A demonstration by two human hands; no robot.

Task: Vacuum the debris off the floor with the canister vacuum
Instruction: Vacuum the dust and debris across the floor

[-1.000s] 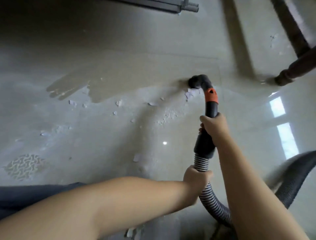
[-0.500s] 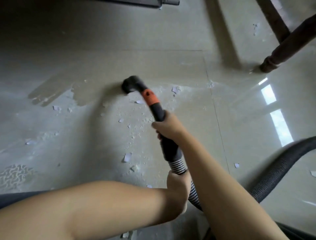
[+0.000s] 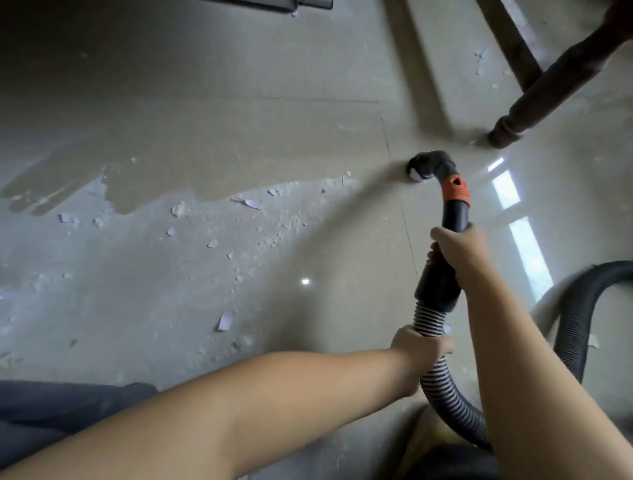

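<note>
The black vacuum nozzle with an orange collar rests on the grey tiled floor, a white flake at its mouth. My right hand grips the black handle tube just below the collar. Lower down, my left hand holds the ribbed grey hose. White dust and paint flakes lie in a wide band left of the nozzle, with a cleaned darker strip above them.
A dark wooden furniture leg stands on the floor just right of and beyond the nozzle. The black hose loops along the right edge. A dark object lies at the top edge. Dark fabric covers the lower left corner.
The nozzle has swept right across the dusty band, from its left-middle part to a spot near the furniture leg. Both hands kept their grip on tube and hose.
</note>
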